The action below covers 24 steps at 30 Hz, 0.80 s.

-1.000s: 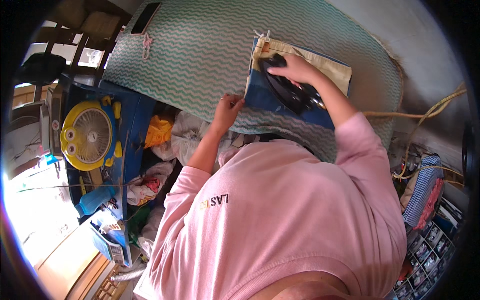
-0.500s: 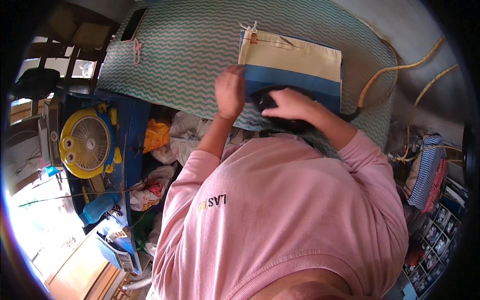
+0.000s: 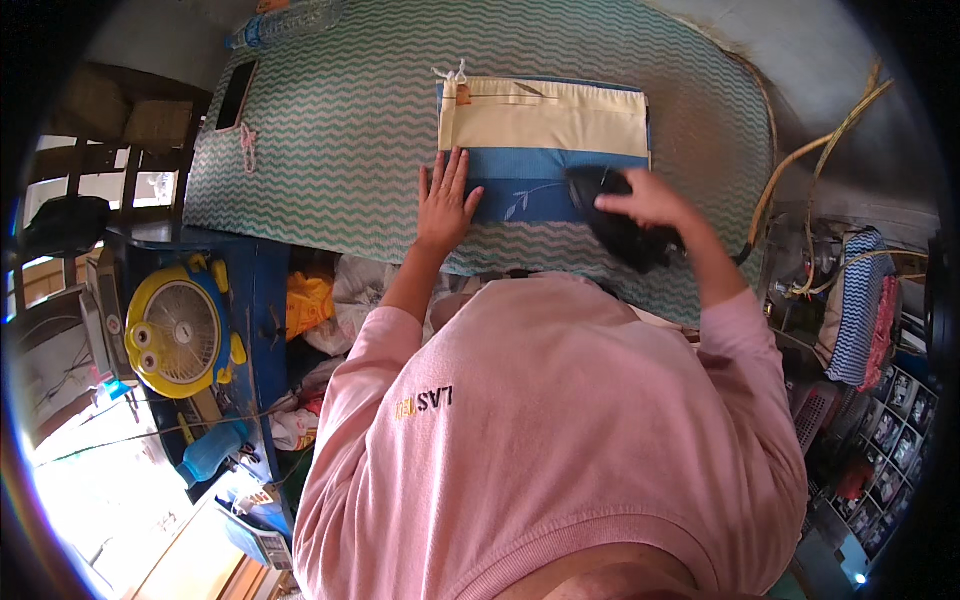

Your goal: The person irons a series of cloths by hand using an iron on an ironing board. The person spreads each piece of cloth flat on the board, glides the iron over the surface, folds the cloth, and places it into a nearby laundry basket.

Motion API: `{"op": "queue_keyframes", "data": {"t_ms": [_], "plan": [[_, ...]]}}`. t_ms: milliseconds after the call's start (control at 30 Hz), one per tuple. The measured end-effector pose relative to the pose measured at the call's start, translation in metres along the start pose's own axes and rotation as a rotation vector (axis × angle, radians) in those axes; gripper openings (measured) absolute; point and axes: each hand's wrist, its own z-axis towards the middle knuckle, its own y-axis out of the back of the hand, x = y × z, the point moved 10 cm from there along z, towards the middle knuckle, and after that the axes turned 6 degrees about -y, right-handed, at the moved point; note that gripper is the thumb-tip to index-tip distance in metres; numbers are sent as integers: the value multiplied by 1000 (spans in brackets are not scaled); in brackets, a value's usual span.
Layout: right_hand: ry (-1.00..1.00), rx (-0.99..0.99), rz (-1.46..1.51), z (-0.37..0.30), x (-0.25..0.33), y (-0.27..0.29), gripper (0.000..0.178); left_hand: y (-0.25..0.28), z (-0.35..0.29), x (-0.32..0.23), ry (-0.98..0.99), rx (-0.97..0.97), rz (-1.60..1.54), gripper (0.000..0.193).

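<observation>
A folded cream and blue cloth (image 3: 545, 122) lies flat on the patterned table cover, with white cord ends at its far left corner and a pale leaf-like print on its near blue band. My left hand (image 3: 446, 203) rests flat with fingers spread on the cloth's left edge. In my right hand (image 3: 652, 199) is a black clothes iron (image 3: 622, 228), slightly blurred, over the cloth's near right corner. The iron's underside is hidden, so I cannot tell whether it touches the cloth.
The green and white zigzag cover (image 3: 330, 150) spreads around the cloth. A phone (image 3: 235, 97) and a plastic bottle (image 3: 290, 24) lie far left. A yellowish cord (image 3: 790, 165) runs along the right. Below left stand a blue cabinet (image 3: 262, 320) and a yellow fan (image 3: 180, 330).
My left hand has opened out and settled flat on the cloth's left edge. The iron in my right hand has swung from lying across the cloth toward its near right corner.
</observation>
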Motion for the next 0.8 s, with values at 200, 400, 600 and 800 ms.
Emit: {"op": "queue_keyframes", "data": {"t_ms": [200,400,600,800], "plan": [[145,-125,96,-22,42,11,57,44,8,37,133,-305,-458,35],[214,-191,98,13,93,63,45,64,43,75,353,-448,-562,34],[10,-192,139,84,10,101,39,14,90,83,365,-219,-420,62],[-235,-398,281,56,-69,188,37,-1,117,82,404,-34,-252,74]]}}
